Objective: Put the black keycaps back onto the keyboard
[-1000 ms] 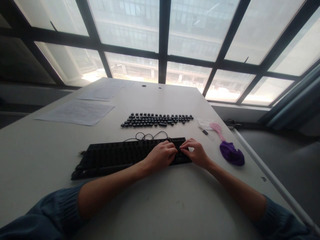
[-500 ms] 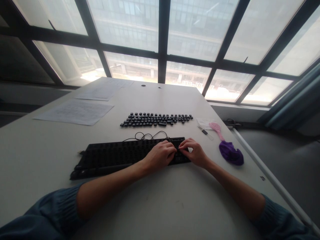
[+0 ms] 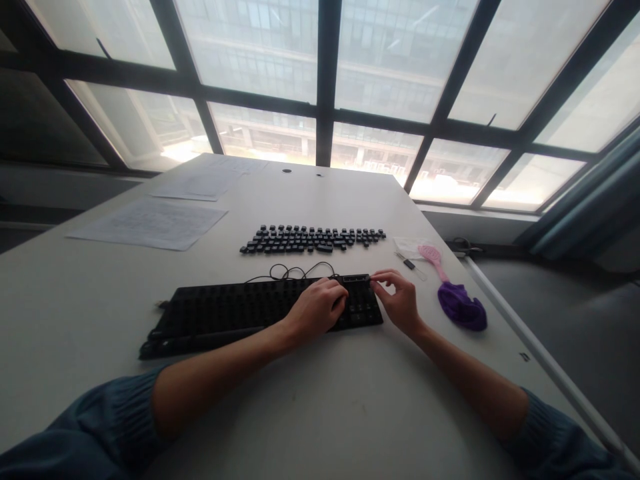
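Observation:
A black keyboard [image 3: 225, 313] lies slightly slanted on the white table; most of its left and middle part shows no keycaps, while a few caps sit on the number pad at the right end. My left hand [image 3: 320, 305] rests over the keyboard just left of the number pad, fingers curled inward, and whatever they hold is hidden. At the keyboard's top right corner is my right hand [image 3: 397, 297], its thumb and index fingertips brought close together; anything between them is too small to name. Loose black keycaps [image 3: 310, 240] stand in rows behind the keyboard.
A black cable [image 3: 287, 271] coils behind the keyboard. To the right lie a wire keycap puller [image 3: 409, 264], a clear plastic bag [image 3: 407, 247], a pink brush [image 3: 434, 260] and a purple cloth [image 3: 463, 307]. Printed sheets [image 3: 155, 223] lie at the left, near the windows [image 3: 270, 60].
My right hand has moved up and to the right, from the number pad to the keyboard's top right corner. My left hand has shifted slightly left, uncovering more of the number pad.

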A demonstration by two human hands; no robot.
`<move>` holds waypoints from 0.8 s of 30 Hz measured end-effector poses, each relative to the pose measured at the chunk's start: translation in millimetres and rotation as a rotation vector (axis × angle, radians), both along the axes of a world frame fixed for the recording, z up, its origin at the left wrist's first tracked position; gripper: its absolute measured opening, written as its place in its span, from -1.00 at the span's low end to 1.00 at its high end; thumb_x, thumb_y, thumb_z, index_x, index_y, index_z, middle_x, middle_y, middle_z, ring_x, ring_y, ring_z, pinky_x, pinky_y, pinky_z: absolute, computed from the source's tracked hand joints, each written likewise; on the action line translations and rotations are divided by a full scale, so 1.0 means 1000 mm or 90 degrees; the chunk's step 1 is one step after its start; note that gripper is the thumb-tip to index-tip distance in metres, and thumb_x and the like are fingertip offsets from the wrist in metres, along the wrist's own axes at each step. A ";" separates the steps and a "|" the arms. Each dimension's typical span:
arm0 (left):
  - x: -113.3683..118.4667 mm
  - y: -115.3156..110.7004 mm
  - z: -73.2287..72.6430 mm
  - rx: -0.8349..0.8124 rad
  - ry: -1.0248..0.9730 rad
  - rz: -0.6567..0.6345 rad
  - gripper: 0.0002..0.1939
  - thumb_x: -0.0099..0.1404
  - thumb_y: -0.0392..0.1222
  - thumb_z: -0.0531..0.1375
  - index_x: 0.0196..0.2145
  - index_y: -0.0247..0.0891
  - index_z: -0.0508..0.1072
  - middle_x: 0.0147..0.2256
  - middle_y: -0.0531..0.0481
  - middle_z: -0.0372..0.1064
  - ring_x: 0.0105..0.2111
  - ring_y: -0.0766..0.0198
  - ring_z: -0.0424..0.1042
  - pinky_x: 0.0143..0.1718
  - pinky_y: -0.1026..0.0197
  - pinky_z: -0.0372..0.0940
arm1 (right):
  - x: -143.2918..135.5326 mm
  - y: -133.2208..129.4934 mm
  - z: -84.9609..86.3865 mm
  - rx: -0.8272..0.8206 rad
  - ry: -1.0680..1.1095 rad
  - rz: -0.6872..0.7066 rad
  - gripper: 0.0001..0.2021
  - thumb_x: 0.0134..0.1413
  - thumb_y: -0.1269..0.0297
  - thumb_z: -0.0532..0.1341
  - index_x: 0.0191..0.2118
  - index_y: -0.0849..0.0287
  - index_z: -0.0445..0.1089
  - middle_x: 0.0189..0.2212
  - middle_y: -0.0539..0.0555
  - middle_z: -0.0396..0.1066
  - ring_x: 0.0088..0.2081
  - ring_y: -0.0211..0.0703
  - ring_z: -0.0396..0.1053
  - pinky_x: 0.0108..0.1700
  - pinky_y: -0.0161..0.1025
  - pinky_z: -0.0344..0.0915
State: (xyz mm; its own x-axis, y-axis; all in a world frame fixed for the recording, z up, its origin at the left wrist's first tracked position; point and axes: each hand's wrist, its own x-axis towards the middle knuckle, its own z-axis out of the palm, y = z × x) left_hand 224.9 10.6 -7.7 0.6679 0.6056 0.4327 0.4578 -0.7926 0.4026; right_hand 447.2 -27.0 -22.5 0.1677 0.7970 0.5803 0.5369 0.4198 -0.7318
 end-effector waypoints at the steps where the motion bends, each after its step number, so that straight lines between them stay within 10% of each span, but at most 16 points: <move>1: 0.000 0.000 0.000 0.002 0.003 -0.003 -0.83 0.39 -0.30 0.13 -0.24 -0.25 0.55 -0.25 -0.07 0.51 -0.19 0.16 0.43 -0.09 0.11 0.34 | 0.001 0.001 -0.001 0.000 0.011 -0.018 -0.93 0.16 0.26 0.31 -0.31 0.09 0.55 -0.28 0.10 0.57 -0.21 -0.04 0.47 -0.26 -0.13 0.33; 13: 0.000 -0.002 0.003 0.016 0.023 -0.005 -0.75 0.37 -0.40 0.10 -0.11 -0.28 0.54 -0.18 -0.09 0.54 -0.15 0.13 0.45 -0.04 0.08 0.35 | 0.002 0.002 -0.004 -0.014 0.028 -0.024 -0.95 0.15 0.30 0.30 -0.29 0.10 0.54 -0.28 0.08 0.56 -0.23 -0.06 0.45 -0.23 -0.13 0.31; 24: 0.000 -0.001 0.001 0.004 0.035 -0.009 -0.75 0.37 -0.38 0.11 -0.12 -0.25 0.56 -0.21 -0.08 0.53 -0.15 0.13 0.44 -0.04 0.10 0.33 | -0.005 -0.003 0.000 -0.018 -0.085 0.198 -0.85 0.06 0.51 0.32 -0.37 0.09 0.53 -0.31 0.06 0.55 -0.20 -0.08 0.44 -0.06 -0.07 0.37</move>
